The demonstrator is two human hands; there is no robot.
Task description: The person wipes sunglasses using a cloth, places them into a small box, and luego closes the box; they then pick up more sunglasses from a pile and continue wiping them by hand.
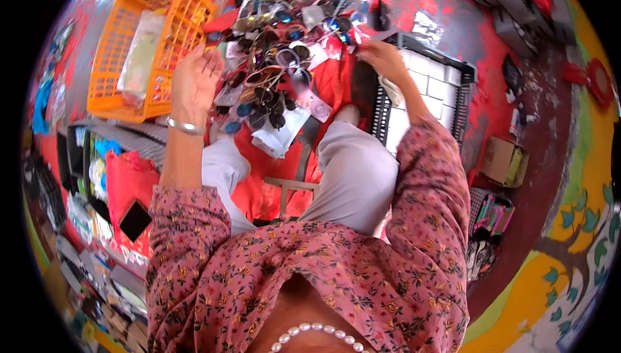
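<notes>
A large heap of sunglasses (272, 62) lies on the red cloth in front of me, mixed with small packets and cards. My left hand (197, 75), with a silver bangle at its wrist, is between the heap and the orange basket (107, 84). Its fingers are loosely apart and hold nothing. At the heap's right side is my right hand (385, 58), close to the black crate (469, 71) of white boxes (435, 86). Its fingers reach leftward, apart, with nothing visible in them. One pair of sunglasses (301, 82) near the heap's middle looks blurred.
Clear packets (139, 62) are inside the orange basket. To my left, a phone (134, 220) lies on a red bag (126, 175). A small cardboard box (504, 162) stands at the right, before a painted wall (585, 210). A white packet (281, 134) lies between my feet.
</notes>
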